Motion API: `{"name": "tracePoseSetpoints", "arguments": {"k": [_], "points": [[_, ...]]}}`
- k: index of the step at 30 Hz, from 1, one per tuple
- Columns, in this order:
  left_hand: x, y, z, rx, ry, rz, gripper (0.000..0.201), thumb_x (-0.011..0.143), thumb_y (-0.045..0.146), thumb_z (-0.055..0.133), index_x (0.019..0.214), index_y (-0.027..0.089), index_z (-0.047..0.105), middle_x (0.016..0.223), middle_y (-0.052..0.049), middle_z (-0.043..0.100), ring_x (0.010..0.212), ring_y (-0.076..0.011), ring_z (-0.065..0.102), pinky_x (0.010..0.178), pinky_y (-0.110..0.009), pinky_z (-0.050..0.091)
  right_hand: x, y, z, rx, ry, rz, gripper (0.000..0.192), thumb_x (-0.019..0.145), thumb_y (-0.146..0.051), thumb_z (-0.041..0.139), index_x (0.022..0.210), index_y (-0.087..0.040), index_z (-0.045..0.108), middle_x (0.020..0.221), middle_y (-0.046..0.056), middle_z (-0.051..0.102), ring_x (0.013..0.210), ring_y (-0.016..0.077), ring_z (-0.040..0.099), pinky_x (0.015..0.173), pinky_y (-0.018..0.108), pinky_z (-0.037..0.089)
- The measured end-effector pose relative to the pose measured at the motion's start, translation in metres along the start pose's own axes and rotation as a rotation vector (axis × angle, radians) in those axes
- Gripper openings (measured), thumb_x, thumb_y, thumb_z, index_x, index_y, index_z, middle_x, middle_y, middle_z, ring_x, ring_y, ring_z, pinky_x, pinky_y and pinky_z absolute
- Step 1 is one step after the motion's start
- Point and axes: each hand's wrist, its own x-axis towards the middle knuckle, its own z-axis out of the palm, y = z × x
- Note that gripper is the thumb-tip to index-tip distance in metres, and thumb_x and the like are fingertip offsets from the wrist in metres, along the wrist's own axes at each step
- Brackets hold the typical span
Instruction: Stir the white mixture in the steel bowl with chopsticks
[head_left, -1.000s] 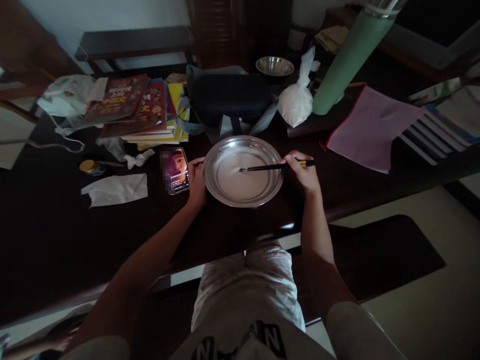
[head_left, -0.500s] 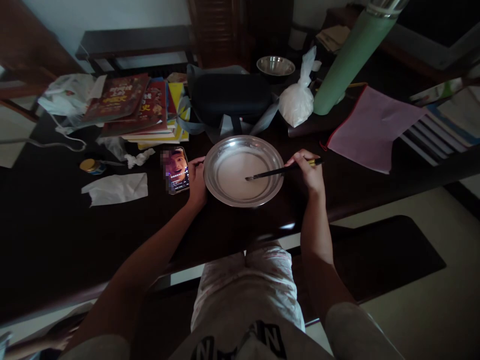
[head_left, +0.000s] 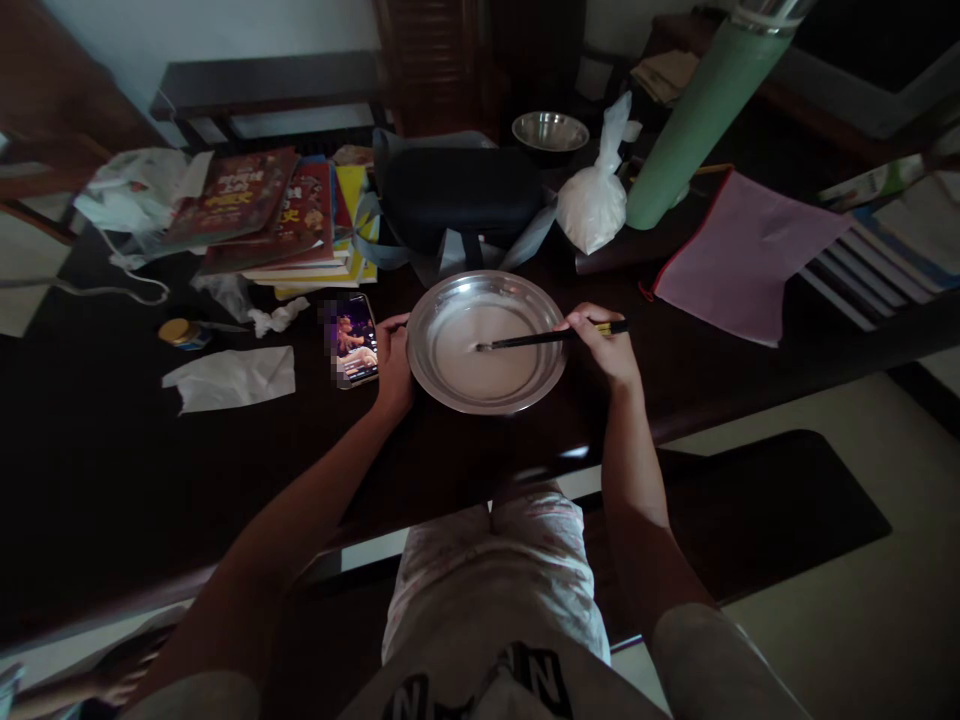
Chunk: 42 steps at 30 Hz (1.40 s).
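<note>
My right hand (head_left: 606,348) pinches dark chopsticks (head_left: 541,338), tips in the white liquid in the round steel plate (head_left: 486,341) mid-table; left hand (head_left: 393,360) grips its rim; plate's shallow, a hard stir likely slops onto the lit phone (head_left: 354,339) just beside.

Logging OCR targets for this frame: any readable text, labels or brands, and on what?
"N N": two large white letters on the dark garment at the bottom edge, cut off.
Book covers in the stack: big yellow titles, too blurred to read.
Phone screen by the left hand: a picture, any text too small.
Nothing readable on the green bottle or metal plate.
</note>
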Motion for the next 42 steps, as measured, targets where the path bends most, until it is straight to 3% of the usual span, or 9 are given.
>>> {"name": "tracePoseSetpoints", "arguments": {"k": [5, 10, 15, 21, 26, 31, 36, 42], "points": [[-0.0003, 0.0005, 0.0, 0.003, -0.004, -0.009, 0.017, 0.095, 0.043, 0.066, 0.098, 0.026, 0.065, 0.105, -0.003, 0.066, 0.1, -0.0209, 0.061, 0.094, -0.033, 0.05, -0.0012, -0.0001, -0.0022, 0.008, 0.152, 0.02, 0.053, 0.087, -0.076, 0.068, 0.068, -0.027, 0.072, 0.067, 0.0, 0.072, 0.071, 0.02, 0.071, 0.074, 0.037, 0.058], [-0.0009, 0.0011, 0.001, 0.002, 0.013, -0.002, 0.015, 0.095, 0.04, 0.065, 0.1, 0.026, 0.066, 0.104, -0.003, 0.065, 0.097, -0.0206, 0.06, 0.092, -0.033, 0.05, -0.0005, 0.0004, -0.0005, 0.029, -0.012, 0.002, 0.05, 0.086, -0.074, 0.071, 0.069, -0.027, 0.075, 0.072, 0.0, 0.076, 0.073, 0.0193, 0.072, 0.074, 0.036, 0.058], [-0.0013, 0.0017, 0.0005, -0.006, -0.006, -0.002, 0.016, 0.096, 0.042, 0.065, 0.103, 0.028, 0.066, 0.104, -0.003, 0.064, 0.096, -0.0211, 0.06, 0.092, -0.034, 0.051, -0.0007, 0.0016, -0.0023, 0.023, 0.128, 0.019, 0.049, 0.088, -0.072, 0.07, 0.069, -0.027, 0.074, 0.067, -0.001, 0.073, 0.072, 0.0196, 0.073, 0.075, 0.036, 0.059], [0.0005, -0.001, -0.001, -0.004, -0.012, 0.0, 0.021, 0.095, 0.046, 0.067, 0.103, 0.027, 0.068, 0.107, -0.004, 0.066, 0.099, -0.021, 0.061, 0.093, -0.033, 0.051, -0.0003, 0.0014, -0.0017, 0.016, 0.003, -0.027, 0.048, 0.088, -0.071, 0.071, 0.071, -0.026, 0.077, 0.073, 0.0, 0.077, 0.073, 0.0179, 0.072, 0.073, 0.034, 0.057], [0.0015, -0.0042, -0.0019, -0.012, -0.036, 0.016, 0.023, 0.095, 0.047, 0.066, 0.105, 0.026, 0.068, 0.109, -0.004, 0.068, 0.102, -0.0214, 0.063, 0.096, -0.035, 0.052, -0.0002, 0.0016, -0.003, 0.002, 0.121, -0.005, 0.051, 0.09, -0.072, 0.068, 0.069, -0.025, 0.074, 0.07, 0.0, 0.075, 0.073, 0.0188, 0.073, 0.075, 0.034, 0.059], [0.0022, -0.0052, -0.0028, 0.002, -0.027, 0.006, 0.02, 0.097, 0.045, 0.065, 0.105, 0.027, 0.068, 0.11, -0.004, 0.069, 0.101, -0.021, 0.063, 0.096, -0.035, 0.053, 0.0006, 0.0035, -0.0011, -0.002, 0.022, -0.027, 0.051, 0.087, -0.074, 0.07, 0.07, -0.026, 0.076, 0.073, 0.0, 0.077, 0.073, 0.0185, 0.073, 0.073, 0.034, 0.058], [0.0022, -0.0045, -0.0021, -0.009, -0.024, -0.008, 0.015, 0.096, 0.038, 0.064, 0.104, 0.027, 0.068, 0.111, -0.004, 0.069, 0.101, -0.0208, 0.063, 0.095, -0.034, 0.053, -0.0006, 0.0035, -0.0024, 0.022, 0.155, -0.009, 0.051, 0.089, -0.072, 0.069, 0.069, -0.026, 0.073, 0.068, -0.001, 0.074, 0.07, 0.0178, 0.071, 0.073, 0.034, 0.058], [0.0021, -0.0037, -0.0014, -0.009, -0.014, -0.02, 0.014, 0.096, 0.034, 0.062, 0.105, 0.027, 0.068, 0.112, -0.004, 0.069, 0.104, -0.021, 0.063, 0.097, -0.034, 0.052, 0.0002, 0.0036, -0.0005, 0.008, 0.019, -0.038, 0.049, 0.088, -0.071, 0.071, 0.069, -0.026, 0.075, 0.072, 0.0, 0.077, 0.072, 0.0172, 0.072, 0.071, 0.033, 0.056]]}}
